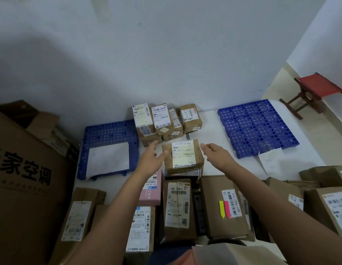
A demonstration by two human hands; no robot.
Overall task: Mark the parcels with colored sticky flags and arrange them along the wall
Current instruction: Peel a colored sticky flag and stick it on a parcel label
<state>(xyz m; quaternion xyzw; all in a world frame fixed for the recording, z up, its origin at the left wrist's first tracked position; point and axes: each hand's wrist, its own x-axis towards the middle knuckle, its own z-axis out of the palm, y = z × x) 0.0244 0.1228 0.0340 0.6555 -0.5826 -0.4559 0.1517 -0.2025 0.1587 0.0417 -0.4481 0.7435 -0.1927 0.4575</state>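
Right now I have both hands spread on either side of the brown cardboard parcel with the white shipping label: my left hand touches its left edge with fingers straight, my right hand hangs just beside its right edge, gripping nothing. The parcel lies just short of the cluster of small brown boxes against the white wall. I judge this the arranging step; next I must close both hands on it and carry it to the row.
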